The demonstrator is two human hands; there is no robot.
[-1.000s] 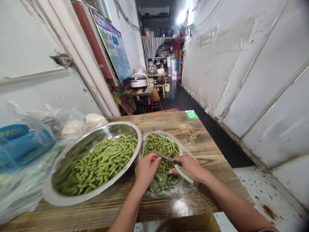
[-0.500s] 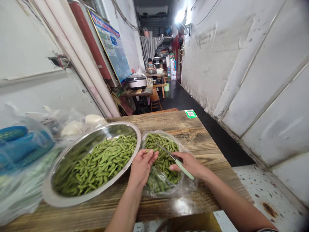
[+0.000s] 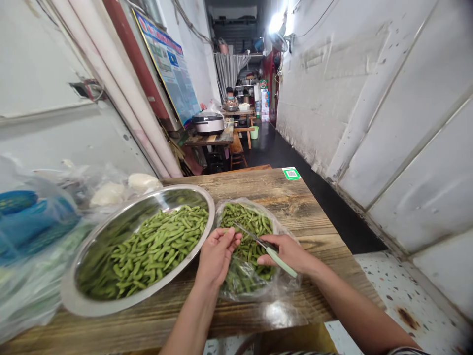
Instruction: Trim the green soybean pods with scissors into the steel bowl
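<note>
My left hand (image 3: 221, 249) pinches an edamame pod (image 3: 224, 230) between thumb and fingers, above the near left part of a clear plastic bag (image 3: 286, 236). Green scissors (image 3: 275, 256) are in my right hand (image 3: 286, 252), their blades pointing up and left toward the pod. Beneath both hands, the bag lies spread on the table, full of edamame pods (image 3: 244, 217). Left of it stands a wide steel basin (image 3: 92, 306) with a heap of edamame pods (image 3: 166, 241) inside.
Plastic bags (image 3: 33, 276) and a blue container (image 3: 33, 217) crowd the left of the wooden table (image 3: 318, 222). A QR-code card (image 3: 291, 173) lies at the far right corner. Farther back, a rice cooker (image 3: 208, 123) stands on another table, with a person (image 3: 231, 98) beyond.
The scissor tips have shifted slightly left, closer to the pod in my left hand. My view has moved a little. The person at the back has lowered their head.
</note>
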